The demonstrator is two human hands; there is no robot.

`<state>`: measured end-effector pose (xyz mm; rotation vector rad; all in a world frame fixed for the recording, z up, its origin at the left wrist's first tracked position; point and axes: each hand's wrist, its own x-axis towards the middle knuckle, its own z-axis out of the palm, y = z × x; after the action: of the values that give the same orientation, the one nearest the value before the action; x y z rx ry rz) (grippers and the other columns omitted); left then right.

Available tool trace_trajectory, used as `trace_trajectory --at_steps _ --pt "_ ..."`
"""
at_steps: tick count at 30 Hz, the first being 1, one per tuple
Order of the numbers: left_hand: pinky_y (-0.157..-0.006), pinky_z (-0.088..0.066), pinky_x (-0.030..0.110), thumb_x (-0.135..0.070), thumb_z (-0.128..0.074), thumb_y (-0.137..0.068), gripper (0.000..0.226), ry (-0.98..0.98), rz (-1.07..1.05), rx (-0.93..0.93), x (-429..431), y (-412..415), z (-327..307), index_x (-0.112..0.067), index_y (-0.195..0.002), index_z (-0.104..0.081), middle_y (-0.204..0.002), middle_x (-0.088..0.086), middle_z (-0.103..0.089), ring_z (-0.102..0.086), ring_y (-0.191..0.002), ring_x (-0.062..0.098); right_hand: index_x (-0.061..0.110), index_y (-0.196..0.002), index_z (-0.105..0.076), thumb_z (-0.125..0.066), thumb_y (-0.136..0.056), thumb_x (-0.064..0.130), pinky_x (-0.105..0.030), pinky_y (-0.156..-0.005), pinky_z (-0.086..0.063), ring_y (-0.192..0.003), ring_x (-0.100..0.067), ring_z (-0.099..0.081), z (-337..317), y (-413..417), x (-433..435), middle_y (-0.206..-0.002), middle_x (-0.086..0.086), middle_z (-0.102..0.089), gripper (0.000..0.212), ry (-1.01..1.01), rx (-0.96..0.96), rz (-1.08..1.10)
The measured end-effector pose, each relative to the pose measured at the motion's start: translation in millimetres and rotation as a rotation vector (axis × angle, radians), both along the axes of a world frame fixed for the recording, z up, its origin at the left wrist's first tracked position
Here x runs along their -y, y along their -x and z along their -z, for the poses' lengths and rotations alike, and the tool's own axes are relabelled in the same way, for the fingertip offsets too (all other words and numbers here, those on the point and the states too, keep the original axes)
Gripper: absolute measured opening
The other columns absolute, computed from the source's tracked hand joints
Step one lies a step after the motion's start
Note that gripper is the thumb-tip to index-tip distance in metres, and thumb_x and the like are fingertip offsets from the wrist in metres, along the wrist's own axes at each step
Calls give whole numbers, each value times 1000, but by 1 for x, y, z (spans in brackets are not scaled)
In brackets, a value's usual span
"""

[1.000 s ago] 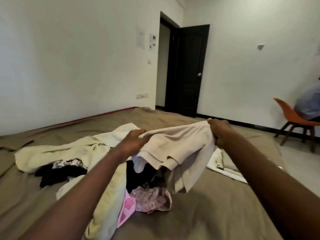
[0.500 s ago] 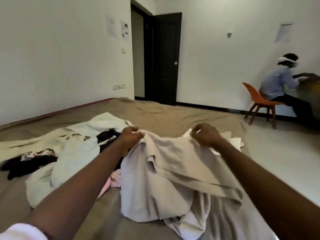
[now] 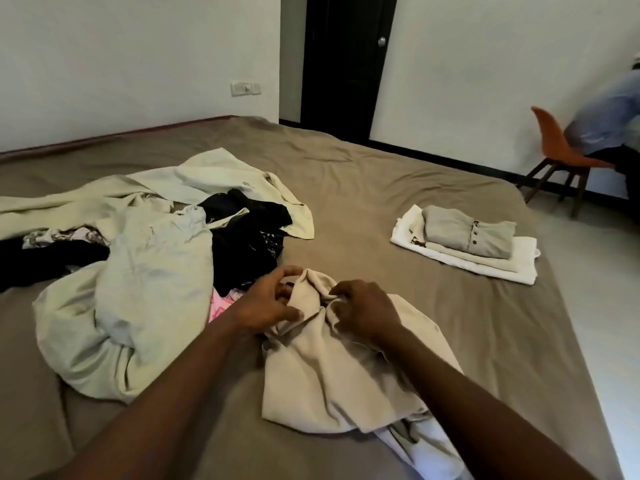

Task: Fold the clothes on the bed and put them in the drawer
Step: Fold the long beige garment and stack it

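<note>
A beige garment (image 3: 332,379) lies crumpled on the brown bed (image 3: 398,188) in front of me. My left hand (image 3: 268,303) holds its bunched top edge, thumb and fingers curled around the fabric. My right hand (image 3: 363,311) pinches the same bunched cloth from the right side. To the left is a heap of unfolded clothes: pale cream pieces (image 3: 138,271), black items (image 3: 246,237) and a pink piece (image 3: 220,304). A small stack of folded clothes (image 3: 467,240) sits at the bed's right side. No drawer is in view.
The bed's right edge borders a pale floor (image 3: 595,306). An orange chair (image 3: 557,150) with a seated person (image 3: 609,123) stands at the far right by the wall. A dark door (image 3: 346,64) is straight ahead past the bed.
The beige garment, held up and spread between both hands a second ago, now lies on the bed. Both hands have come close together at its top. My view has tipped downward.
</note>
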<state>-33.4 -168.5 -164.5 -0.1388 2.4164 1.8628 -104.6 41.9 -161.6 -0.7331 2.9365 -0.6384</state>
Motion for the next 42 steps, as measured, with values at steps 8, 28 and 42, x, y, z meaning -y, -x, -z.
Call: trace_trajectory --at_steps 8,28,42 --pt "-85 -56 34 1 -67 -92 36 -15 -220 -100 2 17 9 -28 -113 -69 -105 6 -74 -70 -100 23 22 -91 -78 -73 -95 22 -25 -67 -46 -68 -7 -59 -75 73 -36 -74 4 -70 6 658 63 183" --pt "-88 -57 27 2 -68 -88 40 104 -167 -460 -24 5 -27 -28 -115 -65 -106 -10 -73 -70 -99 4 26 -123 -70 -54 -84 9 -36 -85 -51 -108 -29 -62 -82 21 7 -113 -4 -72 46 -255 -125 -307" --pt "-76 -52 37 -10 -69 -86 37 880 -95 -615 -48 6 -72 -23 -119 -63 -104 3 -72 -69 -96 27 13 -114 -65 -51 -98 14 -40 -78 -49 -105 -40 -66 -180 25 -66 -114 -17 -68 21 -437 -669 25"
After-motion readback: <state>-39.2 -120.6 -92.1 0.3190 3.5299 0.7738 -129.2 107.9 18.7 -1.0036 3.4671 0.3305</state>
